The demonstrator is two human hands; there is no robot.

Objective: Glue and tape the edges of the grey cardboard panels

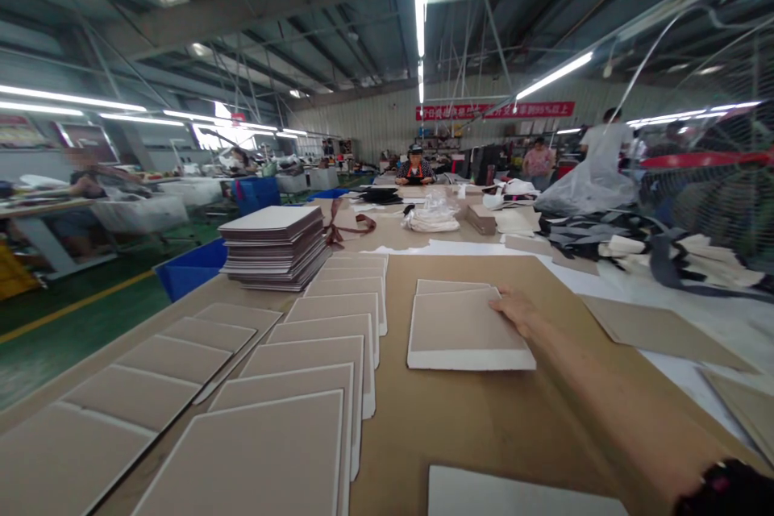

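My right hand (513,310) reaches in from the lower right, its fingers closed on the right edge of a flat beige panel (463,322). That panel has a white strip along its near side. A second panel's edge (451,286) shows just behind it; whether my hand holds both, I cannot tell. To the left, a long row of overlapping beige panels (308,359) with white borders runs away from me. Another overlapping row (175,359) lies farther left. My left hand is out of view.
A tall stack of panels (275,246) stands at the table's left edge, beside a blue bin (187,270). Brown board (417,427) covers the table, with a pale sheet (513,492) at its near edge. Fabric strips (596,238) and a fan (713,153) are right. A person (415,169) is ahead.
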